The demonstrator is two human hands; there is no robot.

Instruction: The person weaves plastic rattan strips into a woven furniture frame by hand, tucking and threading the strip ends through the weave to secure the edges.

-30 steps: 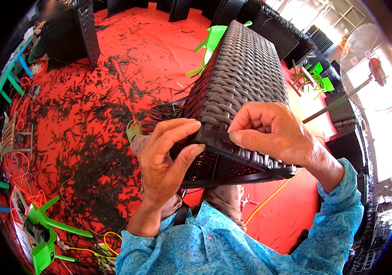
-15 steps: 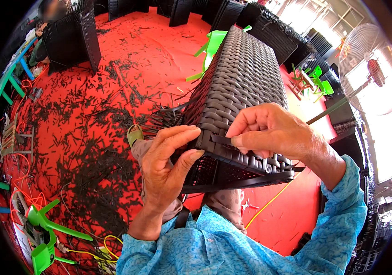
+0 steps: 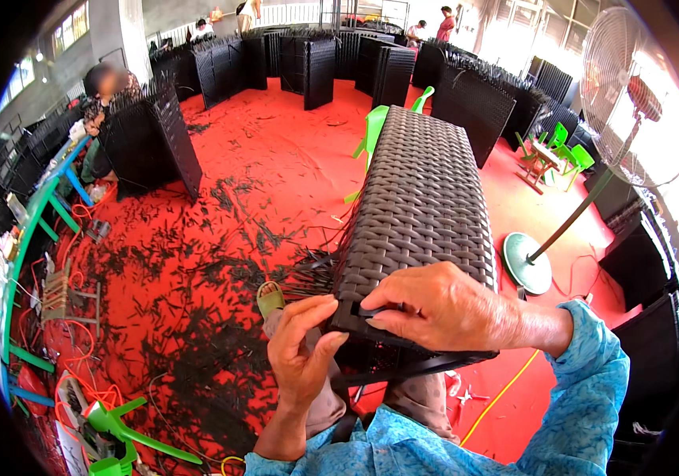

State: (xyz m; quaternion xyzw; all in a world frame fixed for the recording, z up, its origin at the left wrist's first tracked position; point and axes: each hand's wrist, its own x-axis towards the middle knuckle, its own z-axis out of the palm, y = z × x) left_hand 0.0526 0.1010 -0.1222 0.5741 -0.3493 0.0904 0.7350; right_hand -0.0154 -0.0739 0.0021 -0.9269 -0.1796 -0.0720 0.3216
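A long dark brown woven wicker piece (image 3: 423,186) extends away from my lap, its near end between my hands. My left hand (image 3: 300,353) holds its near left corner, fingertips against the side and thumb below them, somewhat apart. A short dark flat wicker strip (image 3: 371,310) lies at the near edge beside that corner. My right hand (image 3: 446,308) bends over the near end, thumb and forefinger pinching the strip. The right hand covers part of the weave there. Loose dark strands (image 3: 312,274) hang at the piece's left side.
Black strip scraps (image 3: 189,349) litter the red floor (image 3: 292,131). A green chair (image 3: 373,131) stands behind the piece, a pedestal fan (image 3: 528,266) at right. Another person (image 3: 105,95) sits at far left by a dark woven panel (image 3: 145,143). Green plastic furniture (image 3: 121,424) lies near left.
The view has tilted upward, showing more of the room's far side. My right hand has turned further over the near edge with the strip; my left stays at the corner.
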